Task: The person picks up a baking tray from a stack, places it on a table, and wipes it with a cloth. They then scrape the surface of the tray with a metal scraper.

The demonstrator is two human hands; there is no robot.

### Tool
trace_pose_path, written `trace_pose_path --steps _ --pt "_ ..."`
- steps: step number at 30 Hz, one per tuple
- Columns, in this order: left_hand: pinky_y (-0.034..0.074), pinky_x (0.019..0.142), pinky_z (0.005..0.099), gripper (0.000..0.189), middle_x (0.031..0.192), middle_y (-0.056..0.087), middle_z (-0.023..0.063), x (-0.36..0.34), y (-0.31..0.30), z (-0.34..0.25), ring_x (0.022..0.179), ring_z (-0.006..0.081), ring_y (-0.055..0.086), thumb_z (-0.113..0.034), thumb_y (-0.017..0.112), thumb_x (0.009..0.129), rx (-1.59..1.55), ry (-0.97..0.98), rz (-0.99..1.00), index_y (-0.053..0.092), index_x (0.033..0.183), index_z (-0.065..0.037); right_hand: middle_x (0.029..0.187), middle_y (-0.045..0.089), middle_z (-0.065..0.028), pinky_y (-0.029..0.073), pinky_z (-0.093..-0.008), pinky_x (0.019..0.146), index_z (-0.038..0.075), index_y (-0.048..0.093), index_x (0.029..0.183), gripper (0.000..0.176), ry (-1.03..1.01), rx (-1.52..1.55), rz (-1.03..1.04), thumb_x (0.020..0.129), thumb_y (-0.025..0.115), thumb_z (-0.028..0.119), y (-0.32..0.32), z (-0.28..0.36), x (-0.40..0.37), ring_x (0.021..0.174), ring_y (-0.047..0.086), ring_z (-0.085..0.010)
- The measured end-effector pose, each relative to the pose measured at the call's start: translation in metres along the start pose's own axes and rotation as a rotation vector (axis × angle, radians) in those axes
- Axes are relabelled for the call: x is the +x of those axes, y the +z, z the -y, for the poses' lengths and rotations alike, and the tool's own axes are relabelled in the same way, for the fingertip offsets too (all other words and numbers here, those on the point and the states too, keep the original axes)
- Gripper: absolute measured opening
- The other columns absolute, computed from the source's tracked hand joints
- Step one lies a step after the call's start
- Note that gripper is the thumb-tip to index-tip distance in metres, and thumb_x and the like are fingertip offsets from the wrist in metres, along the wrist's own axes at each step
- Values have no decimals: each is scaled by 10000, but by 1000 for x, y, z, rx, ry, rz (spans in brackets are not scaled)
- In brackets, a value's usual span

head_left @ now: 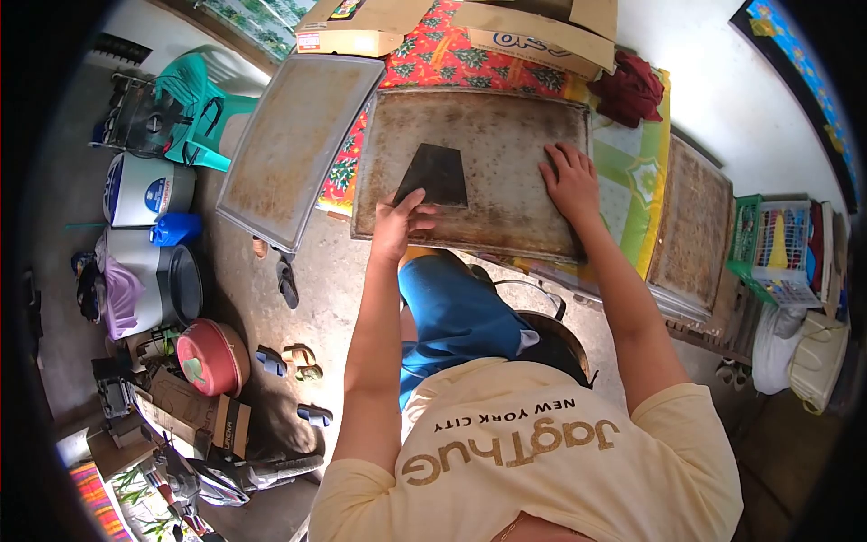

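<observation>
A pale yellow short-sleeved T-shirt point(542, 470) reads "Jagthug" in gold and "NEW YORK CITY". The legwear point(452, 312) is blue. Left hand point(395, 226) and right hand point(569, 185) are bare.

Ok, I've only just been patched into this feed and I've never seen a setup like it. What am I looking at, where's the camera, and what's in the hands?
There is no machine here: a person is working with two bare hands. The single picture comes from a camera worn on the head. It looks forward and down through a wide, rounded lens, so the person's own shirt and arms fill the bottom of the view. The left hand grips a dark, flat scraper laid against a stained baking tray. The right hand lies flat and open on the same tray. That tray rests on a patterned cloth. A second tray lies to the left, a third tray to the right, and cardboard boxes sit beyond.
</observation>
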State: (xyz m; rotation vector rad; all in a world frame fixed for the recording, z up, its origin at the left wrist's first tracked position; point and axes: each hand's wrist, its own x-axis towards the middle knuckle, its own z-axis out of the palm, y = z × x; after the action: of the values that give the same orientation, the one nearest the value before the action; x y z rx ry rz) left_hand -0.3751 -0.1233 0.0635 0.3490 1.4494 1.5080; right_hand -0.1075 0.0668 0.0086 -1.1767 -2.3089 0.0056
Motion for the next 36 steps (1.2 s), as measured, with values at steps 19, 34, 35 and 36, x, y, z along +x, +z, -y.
trace_pose_path --steps 19,34,35,36 --pt "444 464 259 104 665 628 43 5 18 -7 546 121 582 -110 646 801 592 -144 147 639 838 -13 1264 588 -57 392 -407 1030 168 619 1236 377 -4 3 34 926 585 379 -2 1 1 1183 541 -266" --pt "419 426 280 152 597 585 21 40 14 24 479 107 538 -169 691 781 628 40 181 640 800 -28 1255 594 -50 394 -403 1028 171 621 1234 370 -6 4 23 924 591 371 -3 1 2 1173 545 -260" --pt "421 427 279 153 598 585 21 40 14 23 480 106 538 -169 694 776 630 43 191 641 806 -29 1256 593 -50 394 -404 1027 171 622 1233 369 -5 4 24 924 592 372 -3 2 2 1174 544 -260" --pt "423 430 286 165 601 587 24 40 14 24 480 106 536 -173 694 774 606 27 194 644 816 -21 1257 593 -49 395 -404 1027 172 622 1232 369 -4 4 25 923 593 372 -3 2 2 1176 544 -260"
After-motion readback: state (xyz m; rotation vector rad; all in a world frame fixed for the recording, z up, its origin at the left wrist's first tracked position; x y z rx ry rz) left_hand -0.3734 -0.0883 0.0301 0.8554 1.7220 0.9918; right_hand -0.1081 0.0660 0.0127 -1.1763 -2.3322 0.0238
